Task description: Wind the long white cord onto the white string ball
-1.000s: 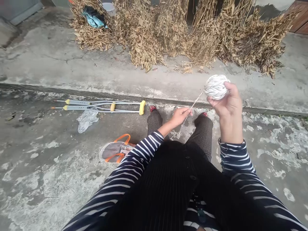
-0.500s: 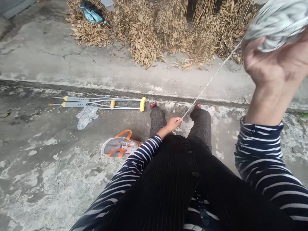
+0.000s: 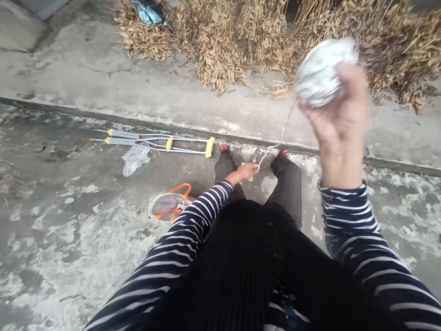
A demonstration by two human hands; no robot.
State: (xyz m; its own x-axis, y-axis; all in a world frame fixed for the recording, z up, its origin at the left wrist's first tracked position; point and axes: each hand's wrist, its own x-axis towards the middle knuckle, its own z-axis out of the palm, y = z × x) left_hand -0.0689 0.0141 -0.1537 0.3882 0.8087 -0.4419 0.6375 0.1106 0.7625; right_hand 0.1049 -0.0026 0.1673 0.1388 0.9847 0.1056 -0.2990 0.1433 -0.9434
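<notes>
My right hand (image 3: 339, 108) is raised at the upper right, its fingers wrapped round a ball of pale string (image 3: 324, 71); both are blurred by motion. Low between my knees, my left hand (image 3: 247, 171) pinches the string's strand (image 3: 264, 156). From there the strand curves slackly up toward the ball, and its upper stretch is faint and smeared. My striped sleeves and dark vest fill the lower part of the view.
A pair of crutches (image 3: 161, 141) lies on the concrete to the left, beside a clear plastic bag (image 3: 135, 160). Nearer stands a mesh bag with orange handles (image 3: 167, 206). Dried plants (image 3: 220, 50) are heaped along the raised ledge (image 3: 165, 99), with a blue cloth (image 3: 149, 14) on them.
My right hand has swung left and a little lower with the ball of string. The strand, taut before, now hangs slack. My left hand keeps its pinch, and the view has shifted slightly.
</notes>
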